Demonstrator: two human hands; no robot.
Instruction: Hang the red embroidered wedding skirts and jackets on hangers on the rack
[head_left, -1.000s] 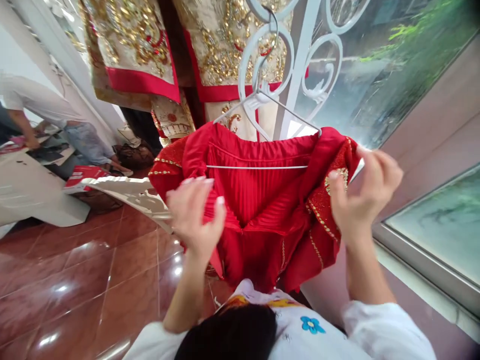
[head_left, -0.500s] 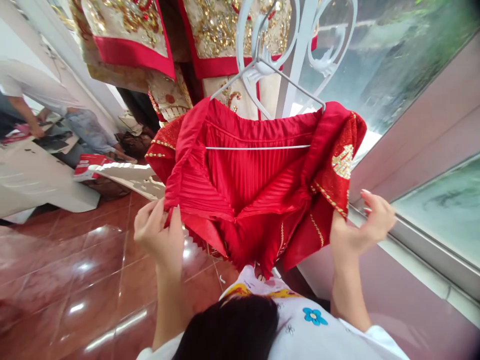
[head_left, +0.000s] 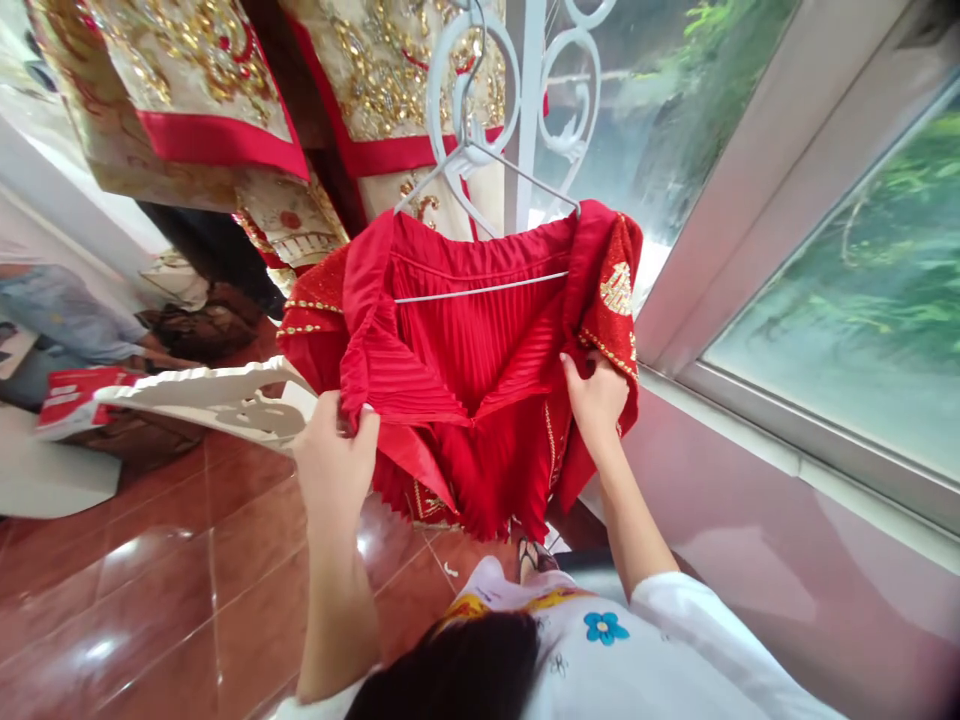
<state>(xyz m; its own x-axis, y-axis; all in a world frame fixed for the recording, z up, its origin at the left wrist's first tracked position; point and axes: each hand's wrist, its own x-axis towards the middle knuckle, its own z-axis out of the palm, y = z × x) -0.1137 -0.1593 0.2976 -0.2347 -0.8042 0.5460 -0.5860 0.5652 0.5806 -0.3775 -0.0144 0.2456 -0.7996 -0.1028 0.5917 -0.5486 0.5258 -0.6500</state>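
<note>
A red pleated skirt (head_left: 472,330) hangs by its waistband from a white wire hanger (head_left: 480,287), its opening toward me. Gold beaded trim and a gold emblem decorate its outer panel at the right. My left hand (head_left: 335,440) is closed on the waistband's left end, thumb in front and fingers partly behind the cloth. On the other side, my right hand (head_left: 596,400) pinches the skirt's right edge below the emblem. Some of its fingers are hidden behind the fabric. Between both hands the front of the skirt sags into a V.
Behind the hanger stand a white scrolled metal frame (head_left: 525,120) and gold-sequined garments with red borders (head_left: 217,140). A window (head_left: 847,300) with a sill is at right. A pale carved panel (head_left: 217,400) juts in from the left, near a partly visible person (head_left: 60,310).
My right hand, which had its fingers spread at the skirt's right side, has moved left and closed on the skirt's edge. My left hand keeps its hold. The view has turned right.
</note>
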